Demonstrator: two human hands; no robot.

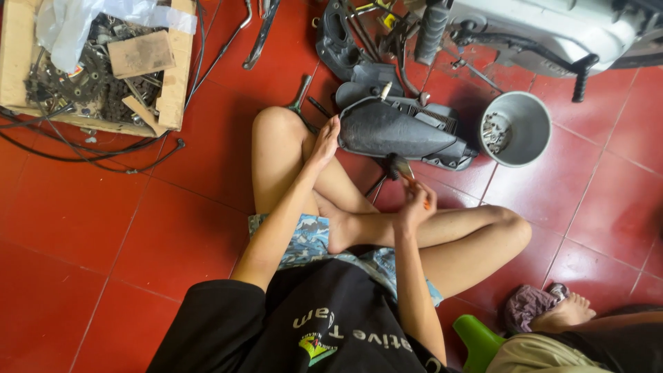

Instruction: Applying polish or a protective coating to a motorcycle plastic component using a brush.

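A: Centre of the view: a dark engine cover (387, 131), curved and dusty, lying on the red tiled floor (90, 228) just in front of the seated person's crossed legs. What touches it?

B: The left hand (324, 141), fingers laid together, presses flat against the cover's near end, beside the raised knee. The right hand (416, 202) is curled around the orange handle of a paintbrush (400, 169); the dark bristles meet the cover's lower edge.

A: And directly around the cover?

B: To its right, just beside it, a grey plastic bucket (525, 124) stands upright with small metal parts in its bottom. Behind the cover lie further black housings (338, 34) and loose rods, and beyond them the white body of a scooter (545, 27), top right.

A: Farther out?

B: Upper left, well apart, a wooden crate (173, 83) holds sprockets, chain and a crumpled plastic sheet; black cables (90, 148) trail from under it across the tiles. Lower right, another person's bare foot (566, 314) rests beside a purple rag (528, 304), with a green plastic stool (476, 338) near the seated person's right elbow.
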